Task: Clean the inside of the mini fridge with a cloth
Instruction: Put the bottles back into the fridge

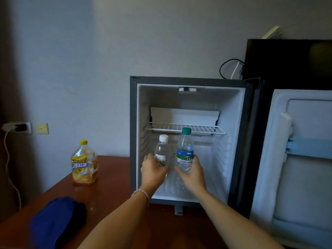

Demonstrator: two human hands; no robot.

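Wall sockets [21, 127] with a plugged-in white cable are seen far left of the mini fridge [133, 141], on the wall. A yellow-capped iced tea bottle [84, 163] is stood upright on the wooden table [115, 169], left of the fridge and apart from it. A dark blue cloth [57, 221] is bunched on the same table, left of and nearer the camera than the fridge, touched by neither hand.

The fridge is stood on the table with its door [296, 168] swung fully open to the right. 1 wire shelf [185, 128] is fitted about mid-height inside.

2 bottles are held in the fridge's lower compartment, below the shelf. The clear bottle with white cap [162, 150] is gripped at its lower part by the left hand [153, 171], fingers curled round it; a braided bracelet [142, 193] is worn on that wrist. The water bottle with green cap [185, 150] is gripped just to the right by the right hand [191, 172], fingers wrapped round its lower half. Both bottles are upright, side by side, not touching. Whether their bases are resting on the fridge floor cannot be told; hidden by the hands.

A black TV [287, 63] with looped cables is seen behind the fridge, upper right.
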